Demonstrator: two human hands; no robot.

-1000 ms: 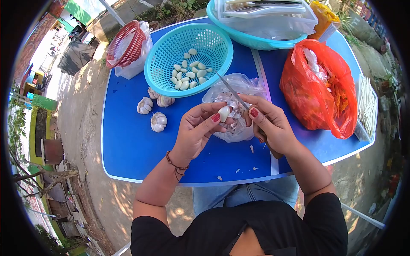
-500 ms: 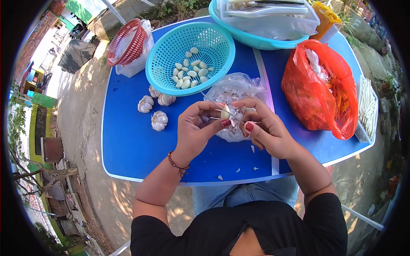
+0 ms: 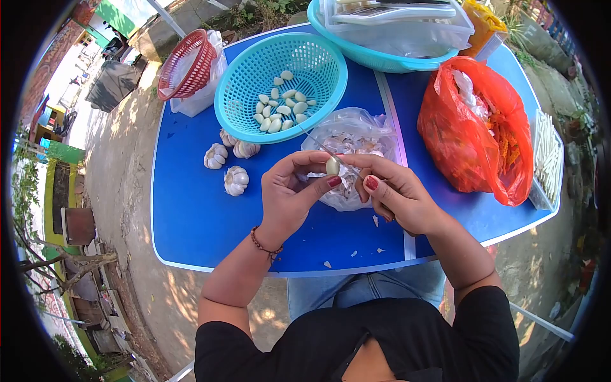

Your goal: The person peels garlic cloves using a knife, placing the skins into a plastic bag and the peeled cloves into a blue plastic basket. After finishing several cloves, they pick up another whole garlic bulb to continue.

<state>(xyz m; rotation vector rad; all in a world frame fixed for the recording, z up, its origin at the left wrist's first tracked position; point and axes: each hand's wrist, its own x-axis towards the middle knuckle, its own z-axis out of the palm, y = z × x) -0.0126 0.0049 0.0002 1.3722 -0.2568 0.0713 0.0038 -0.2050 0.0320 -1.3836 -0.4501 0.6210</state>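
Observation:
A garlic clove [image 3: 332, 167] is pinched between the thumb and fingers of my left hand [image 3: 296, 184]. My right hand [image 3: 398, 194] grips a thin knife [image 3: 323, 148], its blade slanting up and left across the top of the clove. Beneath both hands lies a clear plastic bag [image 3: 349, 202] with garlic skins [image 3: 347, 141] in it. Peeled cloves [image 3: 284, 110] rest in the turquoise colander [image 3: 232, 83] beyond my left hand. Several whole garlic bulbs [image 3: 236, 181] sit on the blue table [image 3: 191, 235] to the left.
An orange-red plastic bag [image 3: 445, 153] stands open at the right, beside a container of white sticks [image 3: 546, 153]. At the back is a turquoise basin [image 3: 382, 60] holding a clear plastic box [image 3: 407, 38]. A red basket [image 3: 202, 67] stands at the back left.
The knife has turned, so its blade now points farther up and left past the clove. The clove sits a little differently in my left fingers. The view has shifted slightly.

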